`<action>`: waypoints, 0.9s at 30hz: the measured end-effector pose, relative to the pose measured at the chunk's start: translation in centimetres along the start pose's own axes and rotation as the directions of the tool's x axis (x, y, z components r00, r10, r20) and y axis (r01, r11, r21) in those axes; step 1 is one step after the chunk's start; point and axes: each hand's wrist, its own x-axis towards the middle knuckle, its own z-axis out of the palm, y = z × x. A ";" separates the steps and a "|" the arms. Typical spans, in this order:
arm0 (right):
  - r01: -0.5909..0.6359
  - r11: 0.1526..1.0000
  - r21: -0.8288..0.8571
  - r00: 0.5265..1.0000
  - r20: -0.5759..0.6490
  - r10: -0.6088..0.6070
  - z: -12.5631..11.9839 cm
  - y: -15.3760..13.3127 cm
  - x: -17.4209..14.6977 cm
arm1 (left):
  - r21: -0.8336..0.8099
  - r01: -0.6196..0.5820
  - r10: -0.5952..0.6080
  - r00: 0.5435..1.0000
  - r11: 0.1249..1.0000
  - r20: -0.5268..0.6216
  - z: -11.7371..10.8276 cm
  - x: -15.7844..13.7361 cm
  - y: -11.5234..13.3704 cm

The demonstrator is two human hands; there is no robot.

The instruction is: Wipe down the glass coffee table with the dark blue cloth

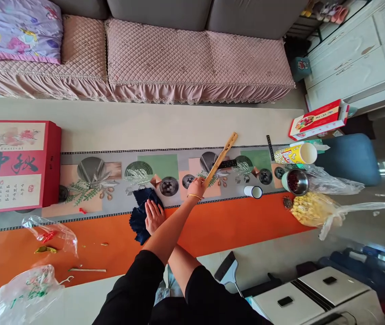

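On my feed, the left hand (197, 188) is wrapped around a wooden stick (226, 150). My right hand (155, 217) lies flat on a dark blue cloth (138, 220).

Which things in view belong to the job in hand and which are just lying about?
Likely in use:
wooden stick, in left hand
dark blue cloth, under right hand

Apparently lying about:
large red box
yellow tub
white cup

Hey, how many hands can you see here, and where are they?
2. The left hand is around the lower end of the wooden stick; the right hand lies flat on the dark blue cloth. No others show.
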 end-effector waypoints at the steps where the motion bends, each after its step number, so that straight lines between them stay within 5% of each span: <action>1: -0.001 1.000 -0.009 1.000 0.003 0.001 -0.1 0.0 0.0 | -0.019 0.002 -0.002 1.000 1.000 -0.002 -0.2 -0.2 -0.3; 12: 0.035 0.999 -0.002 0.998 0.051 -0.035 1.4 1.2 0.1 | -0.053 0.053 -0.060 0.990 0.997 -0.129 -5.9 -0.1 -4.4; 22: 0.047 0.999 -0.017 0.998 0.032 -0.047 1.3 1.6 0.0 | 0.073 -0.047 0.055 0.992 0.996 -0.117 -2.8 -0.6 -4.8; 27: 0.049 0.999 -0.013 0.999 -0.001 -0.049 1.3 1.5 0.0 | 0.159 -0.118 0.148 0.970 0.980 -0.192 -3.3 -2.7 -5.0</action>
